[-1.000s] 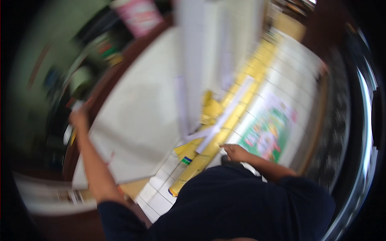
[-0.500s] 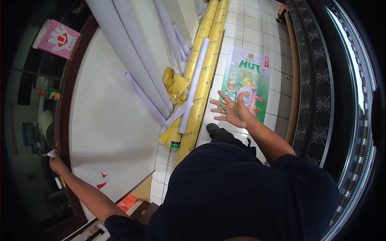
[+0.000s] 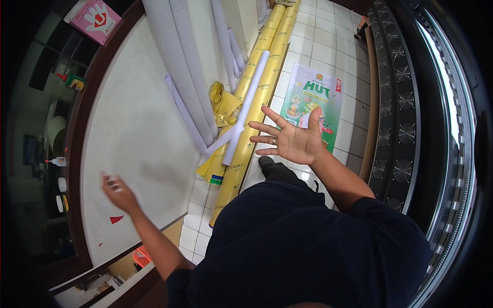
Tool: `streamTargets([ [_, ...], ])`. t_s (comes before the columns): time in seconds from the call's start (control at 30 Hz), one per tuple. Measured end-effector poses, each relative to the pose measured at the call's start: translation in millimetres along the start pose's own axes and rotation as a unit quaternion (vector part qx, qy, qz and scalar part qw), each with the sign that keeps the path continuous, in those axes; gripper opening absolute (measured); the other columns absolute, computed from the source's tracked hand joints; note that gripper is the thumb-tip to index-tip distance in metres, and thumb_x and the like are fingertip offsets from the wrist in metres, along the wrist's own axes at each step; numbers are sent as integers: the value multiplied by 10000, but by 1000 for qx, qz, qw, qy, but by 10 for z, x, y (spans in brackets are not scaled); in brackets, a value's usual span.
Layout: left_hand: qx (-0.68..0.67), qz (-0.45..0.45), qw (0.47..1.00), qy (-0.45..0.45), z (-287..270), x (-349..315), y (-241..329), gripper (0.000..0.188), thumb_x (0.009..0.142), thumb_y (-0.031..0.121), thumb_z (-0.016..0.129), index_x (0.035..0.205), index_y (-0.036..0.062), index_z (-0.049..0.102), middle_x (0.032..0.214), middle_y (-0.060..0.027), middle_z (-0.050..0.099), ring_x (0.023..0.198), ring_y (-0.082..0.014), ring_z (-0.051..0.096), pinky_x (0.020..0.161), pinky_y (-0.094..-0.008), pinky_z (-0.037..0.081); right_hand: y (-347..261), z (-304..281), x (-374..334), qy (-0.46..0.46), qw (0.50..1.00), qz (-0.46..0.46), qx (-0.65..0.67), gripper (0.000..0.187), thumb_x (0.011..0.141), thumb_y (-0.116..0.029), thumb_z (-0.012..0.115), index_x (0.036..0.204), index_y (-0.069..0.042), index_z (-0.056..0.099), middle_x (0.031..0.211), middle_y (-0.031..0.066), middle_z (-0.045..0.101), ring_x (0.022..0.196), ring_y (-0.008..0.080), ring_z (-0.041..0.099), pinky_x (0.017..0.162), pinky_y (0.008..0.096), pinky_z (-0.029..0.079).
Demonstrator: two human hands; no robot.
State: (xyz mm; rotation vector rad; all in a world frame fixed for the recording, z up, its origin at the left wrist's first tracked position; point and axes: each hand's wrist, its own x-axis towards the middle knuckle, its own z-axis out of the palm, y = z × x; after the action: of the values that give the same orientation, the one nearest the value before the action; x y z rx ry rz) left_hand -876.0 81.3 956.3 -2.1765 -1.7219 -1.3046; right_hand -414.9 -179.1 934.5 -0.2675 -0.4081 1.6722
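Observation:
My left hand [image 3: 118, 192] is over the white tabletop [image 3: 133, 123] on the left. Motion smears its curled fingers, and a pale spot shows among them that I cannot make out. Beyond it, on the dark ledge, is a small white bottle with a red tip [image 3: 57, 161], apart from the hand. A red scrap [image 3: 117, 219] lies on the tabletop beside my left forearm. My right hand [image 3: 297, 141] is raised in mid-air, palm up, fingers spread, a ring on one finger and nothing in it. Below it, a green and white printed poster [image 3: 334, 110] lies on the floor.
Long yellow rolls [image 3: 259, 87] and pale rolls [image 3: 179, 61] lie between tabletop and floor. A pink glove box [image 3: 95, 21], a green bottle [image 3: 76, 82] and round lids [image 3: 62, 203] sit along the ledge. A black machine with a row of fans [image 3: 400, 102] borders the right.
My left hand has left the red-tipped bottle on the ledge and moved right, over the tabletop. My right hand has risen slightly and moved left, still spread. The view has shifted a little.

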Motion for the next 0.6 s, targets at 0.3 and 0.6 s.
streamTargets([
  [0.3,-101,-30,935,-339,237,-2499,-224,365,905,73,639,1268,47,607,1130,-131,609,862,-235,600,778,-357,512,471,762,-535,-50,969,-24,-241,1532,386,-1103,139,1632,-219,24,1662,126,160,1472,319,258,1190,529,167],
  [0.6,-28,-79,883,-463,-428,-3857,-1048,330,911,140,646,1226,46,627,1114,-150,614,905,-287,640,846,-392,520,678,1114,-1084,-60,932,-52,-353,1549,374,-1098,96,1630,-197,-18,1670,163,99,1507,337,193,1200,527,139],
])
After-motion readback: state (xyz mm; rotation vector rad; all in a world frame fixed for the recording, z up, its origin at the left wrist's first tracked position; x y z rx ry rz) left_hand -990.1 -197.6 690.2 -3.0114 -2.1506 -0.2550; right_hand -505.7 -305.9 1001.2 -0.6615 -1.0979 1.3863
